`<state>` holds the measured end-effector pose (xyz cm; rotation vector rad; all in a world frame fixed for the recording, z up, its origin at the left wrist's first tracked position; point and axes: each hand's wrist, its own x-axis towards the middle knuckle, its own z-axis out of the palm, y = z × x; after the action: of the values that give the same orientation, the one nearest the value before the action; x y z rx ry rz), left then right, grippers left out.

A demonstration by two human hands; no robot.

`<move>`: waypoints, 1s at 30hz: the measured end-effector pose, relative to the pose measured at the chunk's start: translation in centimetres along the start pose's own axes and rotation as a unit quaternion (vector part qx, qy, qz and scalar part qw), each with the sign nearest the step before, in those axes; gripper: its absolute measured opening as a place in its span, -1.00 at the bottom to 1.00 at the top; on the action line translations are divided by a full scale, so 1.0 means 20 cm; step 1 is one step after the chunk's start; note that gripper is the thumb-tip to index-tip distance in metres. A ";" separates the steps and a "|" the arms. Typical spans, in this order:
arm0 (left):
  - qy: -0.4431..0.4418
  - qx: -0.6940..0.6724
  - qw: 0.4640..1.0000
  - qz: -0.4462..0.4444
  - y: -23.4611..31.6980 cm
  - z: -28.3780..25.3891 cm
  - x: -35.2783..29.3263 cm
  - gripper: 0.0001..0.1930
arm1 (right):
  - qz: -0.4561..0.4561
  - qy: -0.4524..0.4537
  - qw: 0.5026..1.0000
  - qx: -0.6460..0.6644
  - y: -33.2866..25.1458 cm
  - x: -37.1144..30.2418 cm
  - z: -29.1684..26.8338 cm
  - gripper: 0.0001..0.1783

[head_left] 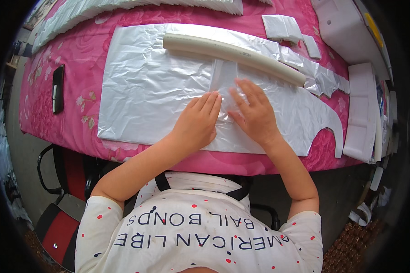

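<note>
A large white plastic sheet [141, 91] lies flat and wrinkled over the pink table, with a curved cut-out at its right end. My left hand [197, 119] rests on it with fingers stretched out and close together. To its right, my right hand [255, 113] has its fingers spread, slightly smeared by motion. Between and just beyond my fingertips is a narrow, translucent folded plastic piece [224, 75]; part of it is hidden by my right hand. A long beige pipe [232, 55] lies slantwise across the sheet, past both hands. Neither hand grips anything I can see.
Stacked folded white plastic [136, 5] lines the far edge. Small folded white packets [281, 28] sit at the far right, by white foam boxes [362, 109]. A dark phone-like object [58, 89] lies at left on the pink floral tablecloth [36, 104]. Red-and-black chairs [59, 232] stand lower left.
</note>
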<state>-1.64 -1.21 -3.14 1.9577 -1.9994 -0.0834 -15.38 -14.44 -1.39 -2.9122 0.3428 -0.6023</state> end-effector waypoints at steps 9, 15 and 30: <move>0.038 -0.027 0.995 0.090 -0.09 0.00 0.00 -0.60 | -0.055 -0.036 0.986 0.150 0.09 -0.01 0.07 -0.61; 0.023 -0.107 0.987 0.118 -0.06 -0.04 -0.18 -0.45 | -0.068 -0.036 0.972 0.223 -0.04 -0.12 0.06 -0.61; -0.046 -0.355 0.883 -0.303 -0.11 -0.07 0.07 -0.32 | 0.459 -0.222 0.760 0.402 -0.02 0.09 -0.01 -0.73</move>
<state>0.87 -2.32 -2.13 1.9647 -1.0592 -0.9282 -13.84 -14.47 -0.52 -1.6475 1.0251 0.1205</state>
